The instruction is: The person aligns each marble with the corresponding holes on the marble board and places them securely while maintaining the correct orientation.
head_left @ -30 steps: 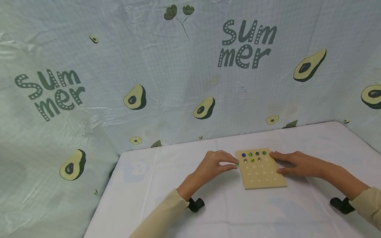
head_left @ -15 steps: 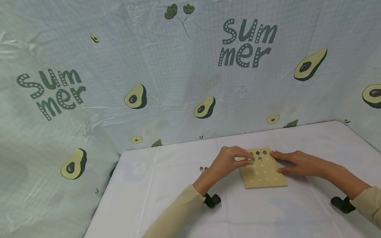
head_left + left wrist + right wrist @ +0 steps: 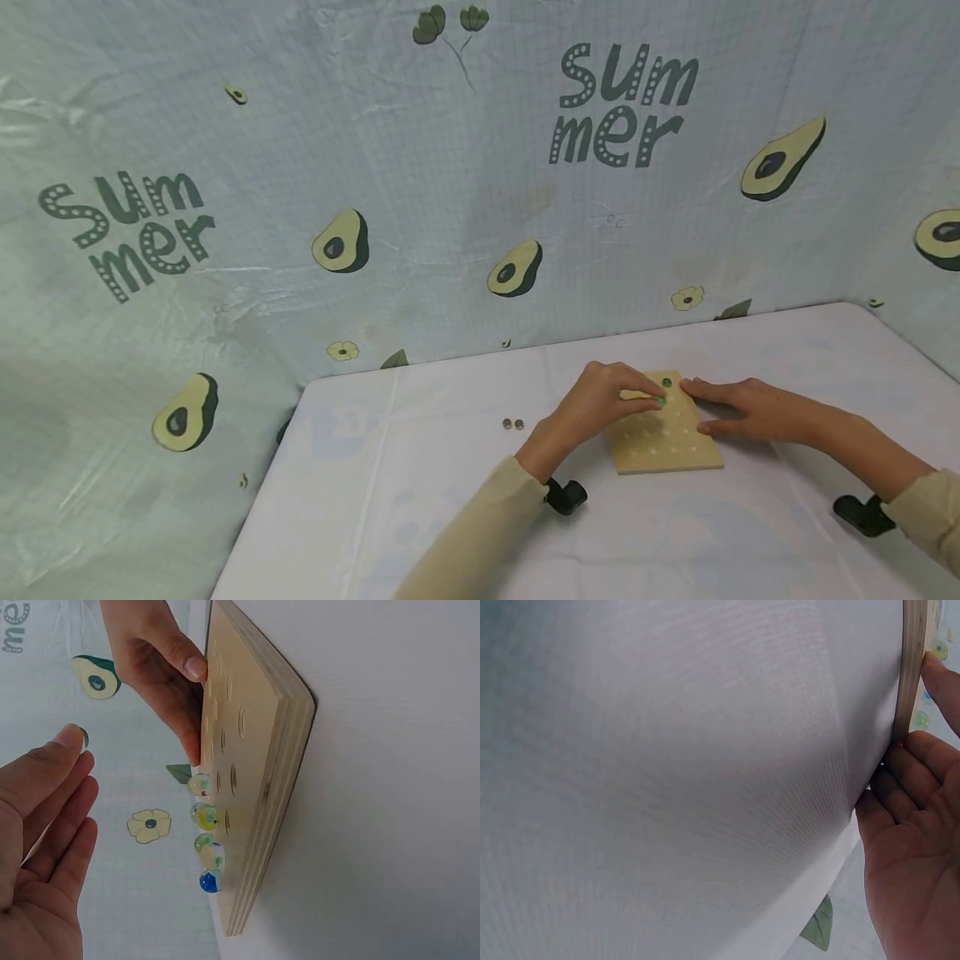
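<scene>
My left hand (image 3: 600,404) pinches a green glass marble (image 3: 662,401) between thumb and fingertips, over the wooden board (image 3: 663,450) with its grid of round hollows. In the left wrist view most of that marble hides behind the thumb. Glass marbles sit along the board's far side, among them a blue one (image 3: 210,882), a yellow-green one (image 3: 204,816) and a clear one (image 3: 199,784). At the board's right edge rests my right hand (image 3: 742,408), its thumb and fingers fairly straight against the side and far corner. In the head view my left hand covers several seated marbles.
Two clear marbles (image 3: 513,424) lie on the white tablecloth (image 3: 420,475), left of the board. Behind the table hangs a pale curtain (image 3: 435,167) printed with avocados and lettering. A black wrist camera (image 3: 566,497) hangs below my left wrist.
My left hand has moved right with the green marble, from the board's left edge to above its upper right part. The two loose marbles have come into view. My right hand stays put.
</scene>
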Demonstrator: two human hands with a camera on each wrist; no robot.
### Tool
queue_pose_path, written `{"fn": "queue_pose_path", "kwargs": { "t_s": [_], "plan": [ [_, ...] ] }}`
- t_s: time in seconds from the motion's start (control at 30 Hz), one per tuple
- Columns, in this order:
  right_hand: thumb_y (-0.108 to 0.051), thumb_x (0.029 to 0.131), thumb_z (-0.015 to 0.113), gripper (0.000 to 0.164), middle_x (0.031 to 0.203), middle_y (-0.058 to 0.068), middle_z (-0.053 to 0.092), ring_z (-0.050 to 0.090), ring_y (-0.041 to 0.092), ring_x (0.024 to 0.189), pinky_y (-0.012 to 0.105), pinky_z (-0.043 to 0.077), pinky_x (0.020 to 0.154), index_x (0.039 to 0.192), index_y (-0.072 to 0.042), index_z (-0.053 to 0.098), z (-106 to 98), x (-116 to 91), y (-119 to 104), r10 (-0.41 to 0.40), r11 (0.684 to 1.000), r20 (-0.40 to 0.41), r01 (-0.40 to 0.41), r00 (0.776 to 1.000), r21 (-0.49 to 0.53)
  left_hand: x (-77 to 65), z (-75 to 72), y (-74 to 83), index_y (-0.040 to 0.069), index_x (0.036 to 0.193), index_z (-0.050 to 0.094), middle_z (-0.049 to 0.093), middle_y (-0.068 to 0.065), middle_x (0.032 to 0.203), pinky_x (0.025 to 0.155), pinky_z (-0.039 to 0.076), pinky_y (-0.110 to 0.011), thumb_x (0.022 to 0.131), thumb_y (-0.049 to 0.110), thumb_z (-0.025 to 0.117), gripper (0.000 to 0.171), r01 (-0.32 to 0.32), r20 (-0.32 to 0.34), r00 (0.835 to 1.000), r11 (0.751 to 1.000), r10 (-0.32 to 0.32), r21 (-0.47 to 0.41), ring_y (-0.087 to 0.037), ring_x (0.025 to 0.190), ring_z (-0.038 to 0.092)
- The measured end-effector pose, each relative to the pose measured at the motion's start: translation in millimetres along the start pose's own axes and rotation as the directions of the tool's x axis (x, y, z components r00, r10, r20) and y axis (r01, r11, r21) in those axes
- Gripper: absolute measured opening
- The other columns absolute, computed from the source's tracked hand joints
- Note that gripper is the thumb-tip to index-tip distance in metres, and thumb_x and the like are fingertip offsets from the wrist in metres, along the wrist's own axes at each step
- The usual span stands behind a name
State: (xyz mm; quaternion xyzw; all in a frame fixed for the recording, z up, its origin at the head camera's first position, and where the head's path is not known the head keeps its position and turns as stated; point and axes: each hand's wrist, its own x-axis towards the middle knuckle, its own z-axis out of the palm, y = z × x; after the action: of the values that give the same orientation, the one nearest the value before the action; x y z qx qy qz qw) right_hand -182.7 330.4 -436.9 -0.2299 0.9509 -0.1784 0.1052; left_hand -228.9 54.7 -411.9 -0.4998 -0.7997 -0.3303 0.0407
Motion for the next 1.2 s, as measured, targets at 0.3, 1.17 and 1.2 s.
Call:
{"fn": "queue_pose_path", "kwargs": {
  "t_s": [0.3,1.17,1.2],
  "plan": [
    [-0.058,0.094,0.063,0.082,0.150,0.028,0.046,0.052,0.047,0.131,0.060,0.047,0.100,0.150,-0.001,0.047,-2,-2,0,0.001,1.000,0.003,-0.001,1.000,0.012,13.6,5.6,0.3,0.014,0.110,0.081,0.078,0.005,0.107,0.088,0.047,-0.006,0.090,0.024,0.077,0.023,0.020,0.014,1.000,1.000,-0.020,0.022,0.004,0.102,0.068],
    [-0.056,0.095,0.064,0.079,0.149,0.029,0.046,0.053,0.046,0.130,0.060,0.048,0.099,0.150,-0.001,0.047,-3,-2,-1,-0.028,1.000,-0.012,0.029,1.000,0.009,22.9,14.7,-4.9,0.014,0.109,0.081,0.077,0.006,0.108,0.079,0.049,-0.007,0.090,0.024,0.077,0.022,0.067,-0.023,0.997,0.997,-0.068,-0.033,0.010,0.090,0.064],
    [-0.056,0.095,0.063,0.080,0.149,0.029,0.046,0.053,0.046,0.130,0.060,0.048,0.099,0.150,-0.001,0.047,-3,-2,-1,-0.028,1.000,-0.011,0.028,1.000,0.006,23.2,15.0,-4.9,0.014,0.109,0.081,0.077,0.006,0.108,0.077,0.048,-0.006,0.090,0.024,0.077,0.022,0.064,-0.027,0.998,0.997,-0.065,-0.033,0.010,0.086,0.063]
  ]
}}
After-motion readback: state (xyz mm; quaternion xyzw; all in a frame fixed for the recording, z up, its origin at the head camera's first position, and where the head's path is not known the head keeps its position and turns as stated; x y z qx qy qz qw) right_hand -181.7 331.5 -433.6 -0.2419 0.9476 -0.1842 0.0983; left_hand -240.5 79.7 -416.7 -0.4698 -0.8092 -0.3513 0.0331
